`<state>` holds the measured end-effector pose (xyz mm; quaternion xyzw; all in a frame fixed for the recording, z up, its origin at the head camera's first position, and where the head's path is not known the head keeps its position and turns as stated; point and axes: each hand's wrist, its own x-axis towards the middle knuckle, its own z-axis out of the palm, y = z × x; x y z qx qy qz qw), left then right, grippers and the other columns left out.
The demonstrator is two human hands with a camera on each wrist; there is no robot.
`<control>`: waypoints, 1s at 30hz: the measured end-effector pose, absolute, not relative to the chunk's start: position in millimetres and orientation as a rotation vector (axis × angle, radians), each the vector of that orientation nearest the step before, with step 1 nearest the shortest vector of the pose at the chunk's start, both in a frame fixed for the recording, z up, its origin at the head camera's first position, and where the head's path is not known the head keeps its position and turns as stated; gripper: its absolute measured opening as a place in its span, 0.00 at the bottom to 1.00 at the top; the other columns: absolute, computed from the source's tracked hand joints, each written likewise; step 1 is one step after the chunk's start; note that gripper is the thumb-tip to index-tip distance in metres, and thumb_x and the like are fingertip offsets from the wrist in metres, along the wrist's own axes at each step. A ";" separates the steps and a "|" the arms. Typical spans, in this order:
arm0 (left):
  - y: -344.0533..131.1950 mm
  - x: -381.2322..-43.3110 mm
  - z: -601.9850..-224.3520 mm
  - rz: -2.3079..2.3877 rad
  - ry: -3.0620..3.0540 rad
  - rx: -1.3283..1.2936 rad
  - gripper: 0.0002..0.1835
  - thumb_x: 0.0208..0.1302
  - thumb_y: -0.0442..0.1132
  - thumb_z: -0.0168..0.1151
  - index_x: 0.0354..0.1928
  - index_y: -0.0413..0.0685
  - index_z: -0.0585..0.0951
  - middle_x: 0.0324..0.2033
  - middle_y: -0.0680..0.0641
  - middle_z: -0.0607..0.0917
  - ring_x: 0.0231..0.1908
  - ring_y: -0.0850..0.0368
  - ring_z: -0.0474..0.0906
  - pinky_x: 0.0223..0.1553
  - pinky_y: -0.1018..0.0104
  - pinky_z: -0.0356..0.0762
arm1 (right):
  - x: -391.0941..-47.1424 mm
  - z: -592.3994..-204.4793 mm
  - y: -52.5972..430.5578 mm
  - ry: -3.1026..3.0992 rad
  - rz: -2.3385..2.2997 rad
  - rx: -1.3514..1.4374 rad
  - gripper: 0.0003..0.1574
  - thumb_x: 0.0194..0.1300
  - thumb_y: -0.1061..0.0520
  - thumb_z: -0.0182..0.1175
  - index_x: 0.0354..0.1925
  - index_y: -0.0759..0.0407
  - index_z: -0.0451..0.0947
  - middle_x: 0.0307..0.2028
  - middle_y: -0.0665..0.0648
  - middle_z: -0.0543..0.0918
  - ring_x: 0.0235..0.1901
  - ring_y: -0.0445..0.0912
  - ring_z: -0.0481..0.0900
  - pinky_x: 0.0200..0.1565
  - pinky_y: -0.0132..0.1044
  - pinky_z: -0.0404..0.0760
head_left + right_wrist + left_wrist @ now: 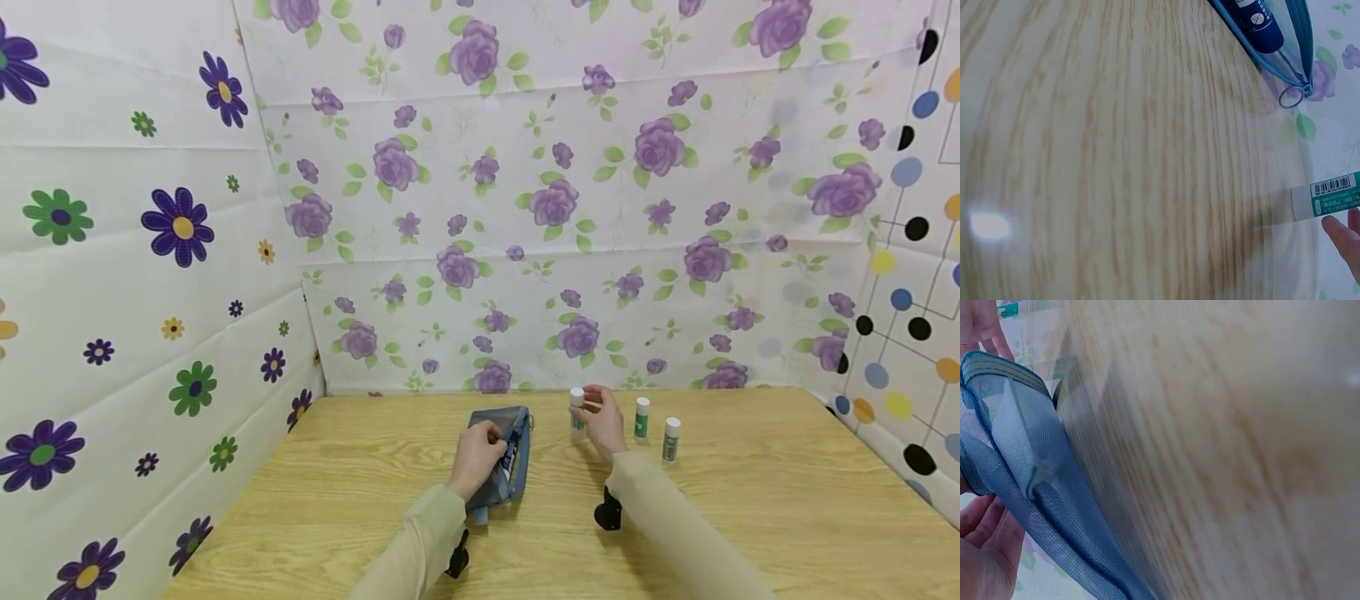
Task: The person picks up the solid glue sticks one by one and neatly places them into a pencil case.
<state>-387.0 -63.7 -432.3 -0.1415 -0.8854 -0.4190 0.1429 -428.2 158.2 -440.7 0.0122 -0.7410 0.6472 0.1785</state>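
In the head view my left hand [477, 457] holds the edge of a blue mesh zipper pouch [480, 414], which lies with its mouth open toward the right. A dark blue and white tube [511, 455] shows inside it; the right wrist view shows the tube's navy end [1266, 34]. My right hand [604, 423] pinches a white-capped glue stick [577, 397] between thumb and fingers. Its green label with a barcode [1333, 186] faces the right wrist camera. The glue stick is upright, its white base close to the tabletop.
Two more white-capped glue sticks stand right of my right hand, a green-labelled one [642, 421] and a nearer one [671, 440]. All is on a wood-grain table [757, 500]. Flower-printed sheets [525, 292] rise behind and left; a dotted sheet [900, 358] hangs at right.
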 end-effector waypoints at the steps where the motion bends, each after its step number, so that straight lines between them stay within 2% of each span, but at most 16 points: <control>1: -63.7 -387.1 -433.0 -1.212 -2.555 -0.409 0.04 0.54 0.28 0.59 0.32 0.36 0.79 0.23 0.51 0.76 0.23 0.59 0.72 0.24 0.65 0.71 | -428.2 -440.9 158.1 -2.098 1.837 0.032 0.28 0.56 0.69 0.60 0.54 0.67 0.62 0.50 0.68 0.68 0.52 0.62 0.67 0.49 0.50 0.67; 7: -64.4 -386.9 -433.9 -1.206 -2.549 -0.414 0.03 0.54 0.28 0.59 0.32 0.36 0.79 0.22 0.51 0.76 0.23 0.59 0.72 0.24 0.65 0.71 | -427.3 -438.3 156.2 -2.111 1.854 0.021 0.27 0.58 0.68 0.58 0.55 0.67 0.62 0.50 0.68 0.68 0.51 0.61 0.67 0.48 0.51 0.68; 20: -63.1 -385.4 -435.3 -1.184 -2.560 -0.412 0.04 0.54 0.29 0.59 0.32 0.36 0.79 0.23 0.51 0.76 0.23 0.59 0.72 0.24 0.65 0.71 | -431.3 -438.5 158.2 -2.177 1.741 -0.030 0.20 0.57 0.68 0.59 0.48 0.65 0.66 0.45 0.67 0.71 0.46 0.59 0.70 0.45 0.48 0.70; 30: -62.0 -385.4 -431.8 -1.192 -2.561 -0.408 0.04 0.54 0.28 0.58 0.33 0.36 0.79 0.23 0.50 0.76 0.23 0.59 0.72 0.24 0.65 0.71 | -431.2 -431.7 159.1 -2.142 1.716 0.052 0.20 0.57 0.68 0.59 0.48 0.66 0.66 0.43 0.66 0.72 0.45 0.57 0.71 0.44 0.47 0.71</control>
